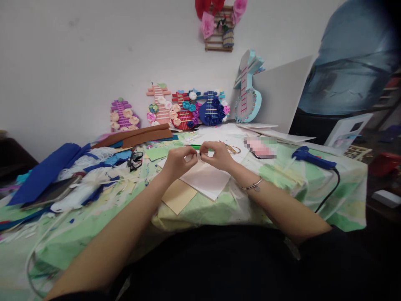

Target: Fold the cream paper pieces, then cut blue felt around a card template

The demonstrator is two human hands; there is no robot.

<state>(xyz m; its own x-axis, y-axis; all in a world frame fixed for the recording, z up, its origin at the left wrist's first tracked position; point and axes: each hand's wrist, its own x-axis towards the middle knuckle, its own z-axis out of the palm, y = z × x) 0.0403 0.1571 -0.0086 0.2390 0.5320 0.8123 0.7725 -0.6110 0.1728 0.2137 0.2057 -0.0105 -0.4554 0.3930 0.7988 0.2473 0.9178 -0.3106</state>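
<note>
My left hand (181, 162) is closed in a pinch, thumb and index fingertip together. Close beside it, my right hand (218, 156) makes the same pinch, with the fingertips of both almost meeting. Whatever they hold, if anything, is too small to make out. Both hang just above white paper sheets (208, 182). A tan paper sheet (178, 196) sticks out from under the white ones, near the table's front edge. Behind the hands lie a green pen-like stick (194, 146), partly hidden, and a looped gold-coloured item (234, 149) by my right hand.
A blue glue gun (313, 159) with a black cord lies right. Dark scissors (136, 160), blue strips (46, 173) and white string (86, 163) crowd the left. Decorated paper lutes (211, 109) stand along the wall. A patterned green cloth (125, 196) covers the table.
</note>
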